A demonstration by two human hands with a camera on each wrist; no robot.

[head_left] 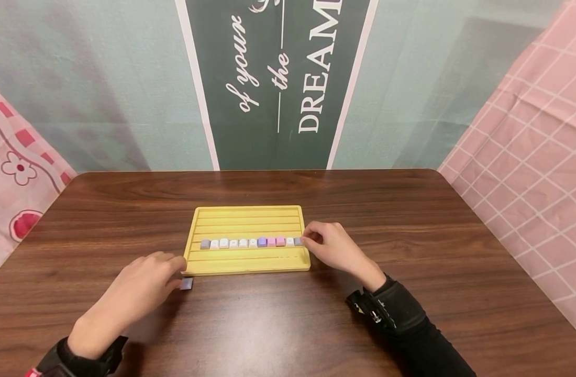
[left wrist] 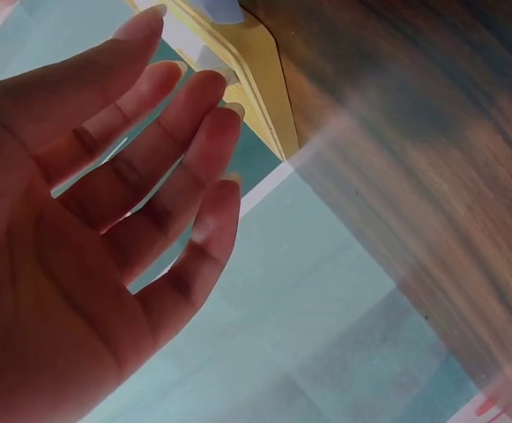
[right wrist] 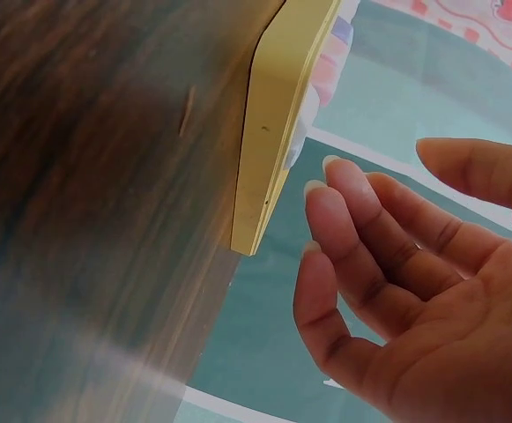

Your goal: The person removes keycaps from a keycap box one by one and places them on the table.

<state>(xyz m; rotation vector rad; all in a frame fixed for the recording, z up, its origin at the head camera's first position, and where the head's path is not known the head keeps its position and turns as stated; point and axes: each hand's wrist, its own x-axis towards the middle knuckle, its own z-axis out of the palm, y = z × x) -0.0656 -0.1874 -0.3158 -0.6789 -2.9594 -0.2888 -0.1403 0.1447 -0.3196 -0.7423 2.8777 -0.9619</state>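
Observation:
A yellow tray (head_left: 248,213) with ridged rows lies on the table, holding one row of small keycaps: a grey keycap (head_left: 205,244) at the left end, several white ones, a purple keycap (head_left: 262,242), two pink ones, a white one and a grey end keycap (head_left: 298,241). My right hand (head_left: 334,246) is at the tray's right edge, fingertips close by that end keycap. Its fingers are loosely bent, thumb apart, in the right wrist view. Beside the tray's front left corner, my left hand (head_left: 144,283) has relaxed fingers near a loose grey-blue keycap (head_left: 186,284) on the table.
The brown wooden table (head_left: 387,209) extends around the tray. Behind it hangs a green and dark lettered curtain (head_left: 278,146). Pink patterned cloth (head_left: 519,157) borders the right side, and another pink cloth (head_left: 19,141) the left.

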